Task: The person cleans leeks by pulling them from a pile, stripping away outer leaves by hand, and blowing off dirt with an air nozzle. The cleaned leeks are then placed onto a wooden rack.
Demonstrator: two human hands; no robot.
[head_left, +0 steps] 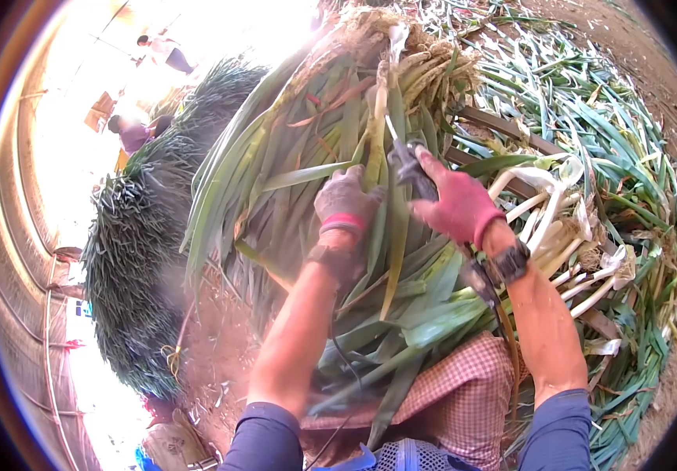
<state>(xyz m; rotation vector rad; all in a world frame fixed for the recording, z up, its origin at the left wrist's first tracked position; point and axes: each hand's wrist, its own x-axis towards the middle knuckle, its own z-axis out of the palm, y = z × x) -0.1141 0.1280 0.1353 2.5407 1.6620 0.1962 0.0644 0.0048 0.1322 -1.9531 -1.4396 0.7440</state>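
My left hand, in a grey glove with a red cuff, is closed on the leaves of a green onion whose pale root end points away from me. A large pile of unpeeled green onions with dry roots lies just beyond and under it. My right hand, in a red glove, grips a dark air blow gun. Its thin metal nozzle is beside the stalk; contact cannot be made out. A hose hangs below my right wrist. White-stemmed green onions lie to the right of that hand.
A tall stack of green leaves stands at left. Stripped leaves cover the ground at right, with wooden slats beside them. Two people are farther off at upper left. A beige sack sits at lower left.
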